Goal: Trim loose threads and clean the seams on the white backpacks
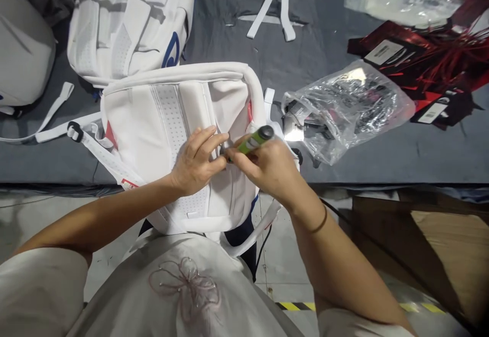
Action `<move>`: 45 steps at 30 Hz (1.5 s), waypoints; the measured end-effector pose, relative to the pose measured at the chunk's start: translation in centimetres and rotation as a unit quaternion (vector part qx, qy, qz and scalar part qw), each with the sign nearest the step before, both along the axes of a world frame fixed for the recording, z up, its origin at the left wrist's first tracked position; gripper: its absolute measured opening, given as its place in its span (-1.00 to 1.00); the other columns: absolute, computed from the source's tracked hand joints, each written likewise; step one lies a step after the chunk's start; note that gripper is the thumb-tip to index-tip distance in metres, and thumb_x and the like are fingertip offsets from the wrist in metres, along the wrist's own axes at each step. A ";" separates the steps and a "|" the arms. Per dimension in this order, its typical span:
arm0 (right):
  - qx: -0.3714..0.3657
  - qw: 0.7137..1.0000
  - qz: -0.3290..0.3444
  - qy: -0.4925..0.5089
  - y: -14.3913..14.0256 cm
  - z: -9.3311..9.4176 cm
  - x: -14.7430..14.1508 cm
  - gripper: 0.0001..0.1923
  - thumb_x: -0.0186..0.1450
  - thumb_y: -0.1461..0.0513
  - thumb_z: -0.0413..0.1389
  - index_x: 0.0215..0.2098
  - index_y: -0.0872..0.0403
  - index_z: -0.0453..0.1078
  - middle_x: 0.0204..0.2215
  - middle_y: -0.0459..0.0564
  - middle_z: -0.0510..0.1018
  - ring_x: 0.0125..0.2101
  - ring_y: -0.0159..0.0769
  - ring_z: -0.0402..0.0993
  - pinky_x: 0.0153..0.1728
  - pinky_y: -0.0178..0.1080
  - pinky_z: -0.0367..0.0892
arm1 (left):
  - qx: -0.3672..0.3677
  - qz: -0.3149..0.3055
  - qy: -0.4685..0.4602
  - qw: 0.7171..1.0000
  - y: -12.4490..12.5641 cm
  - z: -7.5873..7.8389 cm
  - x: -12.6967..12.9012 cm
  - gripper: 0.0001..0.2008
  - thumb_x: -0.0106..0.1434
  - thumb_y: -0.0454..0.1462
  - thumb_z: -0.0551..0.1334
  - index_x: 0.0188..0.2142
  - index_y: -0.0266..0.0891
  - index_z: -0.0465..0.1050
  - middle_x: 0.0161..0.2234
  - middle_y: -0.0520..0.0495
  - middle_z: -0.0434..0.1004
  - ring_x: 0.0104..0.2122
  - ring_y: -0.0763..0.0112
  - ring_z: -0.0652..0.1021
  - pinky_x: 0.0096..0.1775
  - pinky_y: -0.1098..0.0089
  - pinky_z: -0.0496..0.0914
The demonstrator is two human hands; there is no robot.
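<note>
I see the white backpack (pixel 168 123) lying back-panel up at the near edge of the grey table (pixel 382 158), partly overhanging it. The left hand (pixel 196 161) presses on its panel, fingers curled and pinching at something I cannot make out. The right hand (pixel 269 166) is closed around a green marker (pixel 254 140), tip meeting the left fingers. Both hands touch. A clear plastic bag (pixel 344 107) lies just right of them, another white backpack (pixel 130 21) behind

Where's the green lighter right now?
The green lighter is in the right hand, over the right edge of the white backpack, just left of the clear plastic bag.
</note>
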State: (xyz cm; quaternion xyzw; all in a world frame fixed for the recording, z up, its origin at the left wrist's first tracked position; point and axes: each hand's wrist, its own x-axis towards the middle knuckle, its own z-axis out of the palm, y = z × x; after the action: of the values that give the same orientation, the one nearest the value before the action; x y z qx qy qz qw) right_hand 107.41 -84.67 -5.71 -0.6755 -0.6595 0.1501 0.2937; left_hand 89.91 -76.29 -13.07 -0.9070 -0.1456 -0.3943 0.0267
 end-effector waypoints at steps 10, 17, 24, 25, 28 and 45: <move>-0.046 0.992 0.064 -0.095 3.6 -0.7 0.5 -0.69 0.28 0.15 0.14 -0.57 0.05 0.23 -0.72 -0.23 0.16 -0.67 -0.45 0.13 -0.54 -0.31 -0.05 | -0.044 -0.007 0.004 0.999 0.9 -1.7 0.0 -0.96 0.38 -0.27 0.17 -0.20 -0.09 0.39 0.11 -0.05 0.38 0.28 0.15 0.28 0.30 -0.07 0.21; -0.026 0.993 0.045 -0.104 3.8 -0.9 0.6 -0.69 0.28 0.14 0.10 -0.57 0.04 0.21 -0.72 -0.21 0.16 -0.67 -0.46 0.14 -0.57 -0.31 -0.05 | -0.161 0.007 0.092 0.983 1.2 -1.8 0.2 -0.86 0.42 -0.15 0.11 -0.16 -0.08 0.41 0.13 -0.08 0.38 0.35 0.05 0.21 0.34 -0.21 0.07; 0.005 0.994 0.063 -0.092 3.5 -1.2 1.1 -0.63 0.33 0.05 0.07 -0.56 0.06 0.22 -0.70 -0.18 0.25 -0.62 -0.45 0.27 -0.56 -0.34 0.04 | -0.191 -0.005 0.090 0.977 1.3 -2.1 0.3 -0.77 0.42 -0.03 0.11 -0.12 -0.07 0.40 0.17 -0.07 0.34 0.37 -0.03 0.18 0.34 -0.28 0.03; 0.002 0.995 0.059 -0.084 3.3 -1.2 1.2 -0.62 0.34 0.04 0.06 -0.55 0.06 0.24 -0.70 -0.18 0.26 -0.62 -0.44 0.28 -0.54 -0.34 0.08 | -0.191 -0.004 0.093 0.977 1.3 -2.1 0.3 -0.76 0.43 -0.02 0.10 -0.11 -0.06 0.40 0.18 -0.06 0.34 0.38 -0.02 0.17 0.34 -0.29 0.01; -0.005 0.996 0.055 -0.068 2.5 -1.1 1.3 -0.64 0.35 0.05 0.07 -0.53 0.07 0.29 -0.69 -0.18 0.30 -0.61 -0.41 0.32 -0.51 -0.32 0.18 | -0.183 0.002 0.105 0.978 1.2 -2.0 0.3 -0.75 0.43 -0.02 0.09 -0.10 -0.06 0.40 0.19 -0.06 0.33 0.39 -0.01 0.15 0.34 -0.30 0.00; 0.120 0.983 -0.089 0.108 -4.4 -4.6 -0.3 -0.91 0.39 0.17 0.14 -0.25 0.01 0.44 -0.39 -0.09 0.60 -0.59 -0.42 0.40 -0.54 -0.29 0.36 | -0.128 0.011 0.088 0.988 0.9 -2.1 0.1 -0.78 0.41 -0.02 0.15 -0.14 -0.05 0.44 0.10 -0.06 0.44 0.31 0.10 0.29 0.34 -0.15 0.12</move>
State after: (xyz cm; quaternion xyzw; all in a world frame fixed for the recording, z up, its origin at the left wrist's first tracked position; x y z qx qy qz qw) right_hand 107.15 -89.11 -10.33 -0.6715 -0.5743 0.1150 0.4540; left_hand 89.97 -75.40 -15.21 -0.9324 -0.2019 -0.2910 -0.0722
